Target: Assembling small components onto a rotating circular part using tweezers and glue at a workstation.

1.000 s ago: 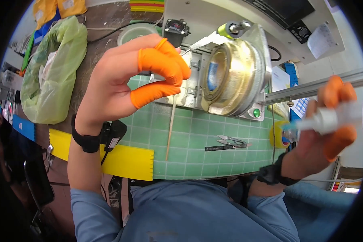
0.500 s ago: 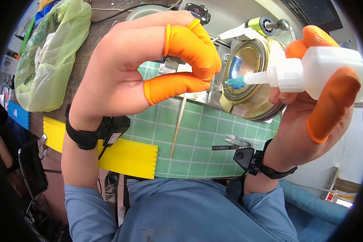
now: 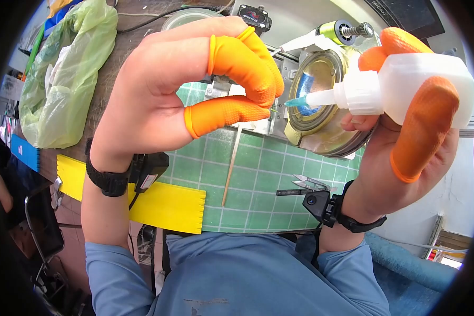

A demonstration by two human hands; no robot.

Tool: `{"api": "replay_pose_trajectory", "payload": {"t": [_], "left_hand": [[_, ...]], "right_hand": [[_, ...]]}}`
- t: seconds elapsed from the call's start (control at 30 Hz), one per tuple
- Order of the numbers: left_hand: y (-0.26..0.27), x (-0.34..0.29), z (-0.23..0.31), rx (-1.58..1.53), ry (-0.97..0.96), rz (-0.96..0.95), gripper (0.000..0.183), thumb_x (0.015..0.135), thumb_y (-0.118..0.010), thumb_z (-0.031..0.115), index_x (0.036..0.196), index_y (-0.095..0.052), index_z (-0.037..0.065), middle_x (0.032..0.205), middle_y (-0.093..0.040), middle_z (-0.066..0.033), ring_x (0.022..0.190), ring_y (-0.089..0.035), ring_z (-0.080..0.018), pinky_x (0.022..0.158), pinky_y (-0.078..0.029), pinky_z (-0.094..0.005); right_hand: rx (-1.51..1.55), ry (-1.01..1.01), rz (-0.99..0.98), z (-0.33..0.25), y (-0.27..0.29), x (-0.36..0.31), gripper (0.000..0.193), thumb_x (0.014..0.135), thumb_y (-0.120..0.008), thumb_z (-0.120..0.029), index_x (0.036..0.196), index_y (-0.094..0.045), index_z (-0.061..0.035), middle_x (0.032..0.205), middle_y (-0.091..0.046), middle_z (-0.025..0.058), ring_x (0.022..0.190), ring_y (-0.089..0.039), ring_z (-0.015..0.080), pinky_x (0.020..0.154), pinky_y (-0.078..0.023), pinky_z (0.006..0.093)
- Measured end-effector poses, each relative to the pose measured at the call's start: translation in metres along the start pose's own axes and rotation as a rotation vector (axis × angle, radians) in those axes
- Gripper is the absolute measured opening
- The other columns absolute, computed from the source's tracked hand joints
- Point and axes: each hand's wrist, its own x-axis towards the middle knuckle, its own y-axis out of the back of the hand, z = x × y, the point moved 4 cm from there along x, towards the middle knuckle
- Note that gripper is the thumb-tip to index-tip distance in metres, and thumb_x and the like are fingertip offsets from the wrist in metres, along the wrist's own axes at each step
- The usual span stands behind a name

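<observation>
**Nozzle near pinch**

On the left hand [image 3: 155, 92], orange-covered fingertips [image 3: 253, 109] pinched together, seemingly on a fine greenish strand [image 3: 273, 110]. Just beside was the blue nozzle [image 3: 296, 102] of a translucent white plastic bottle [image 3: 426, 68], gripped in the right hand [image 3: 425, 129]. Over-squeezing might have flooded the fingertips; a wobble, jarred the strand.

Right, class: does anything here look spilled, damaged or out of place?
Nothing looks spilled around the white bottle, but a dark smudge stands out on the front of the otherwise plain blue shirt.
</observation>
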Motion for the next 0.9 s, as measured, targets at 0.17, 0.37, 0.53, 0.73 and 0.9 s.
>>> {"api": "replay_pose_trajectory", "payload": {"t": [0.17, 0.37, 0.53, 0.73, 0.9], "left_hand": [[0.003, -0.003, 0.000, -0.035, 0.003, 0.008, 0.019, 0.080, -0.080, -0.002, 0.093, -0.067, 0.003, 0.088, -0.070, -0.0083, 0.090, -0.071, -0.0275, 0.104, -0.053, -0.0578], [0.002, 0.009, 0.009, 0.056, 0.045, -0.001, 0.021, 0.076, -0.084, -0.002, 0.090, -0.069, 0.004, 0.094, -0.075, -0.0106, 0.086, -0.070, -0.0270, 0.082, -0.055, -0.0397], [-0.005, 0.002, 0.003, -0.035, 0.208, 0.018, 0.017, 0.077, -0.077, -0.004, 0.088, -0.065, 0.001, 0.095, -0.070, -0.0140, 0.095, -0.068, -0.0282, 0.106, -0.050, -0.0538], [-0.005, -0.004, 0.008, 0.027, 0.248, 0.077, 0.016, 0.081, -0.074, 0.006, 0.089, -0.060, 0.002, 0.096, -0.060, -0.0134, 0.097, -0.060, -0.0277, 0.113, -0.040, -0.0639], [-0.003, -0.007, -0.003, 0.040, 0.259, 0.055, 0.016, 0.083, -0.073, 0.009, 0.088, -0.059, 0.002, 0.097, -0.057, -0.0128, 0.098, -0.059, -0.0271, 0.114, -0.038, -0.0643]], "right_hand": [[0.051, -0.017, 0.022, -0.005, -0.009, 0.000, 0.052, 0.108, -0.055, -0.035, 0.128, -0.054, 0.0137, 0.119, -0.067, 0.0332, 0.062, -0.069, 0.0224, 0.055, -0.061, 0.0320], [0.165, -0.050, 0.013, -0.014, -0.012, 0.003, 0.049, 0.103, -0.065, -0.038, 0.109, -0.065, 0.0109, 0.102, -0.074, 0.0210, 0.056, -0.065, 0.0156, 0.048, -0.051, 0.0242], [0.179, -0.214, -0.300, -0.039, 0.025, -0.024, 0.035, 0.078, -0.092, -0.028, 0.101, -0.077, -0.0058, 0.090, -0.070, 0.0070, 0.074, -0.068, 0.0180, 0.070, -0.053, 0.0312], [0.478, -0.101, 0.583, -0.049, 0.250, -0.073, 0.042, 0.109, -0.055, -0.038, 0.120, -0.060, 0.0029, 0.088, -0.054, 0.0060, 0.064, -0.041, 0.0106, 0.057, -0.036, 0.0226], [-0.605, -0.293, 0.627, -0.047, 0.318, -0.097, 0.029, 0.104, -0.067, -0.023, 0.119, -0.072, 0.0010, 0.095, -0.072, 0.0036, 0.072, -0.054, 0.0035, 0.063, -0.041, 0.0198]]}}
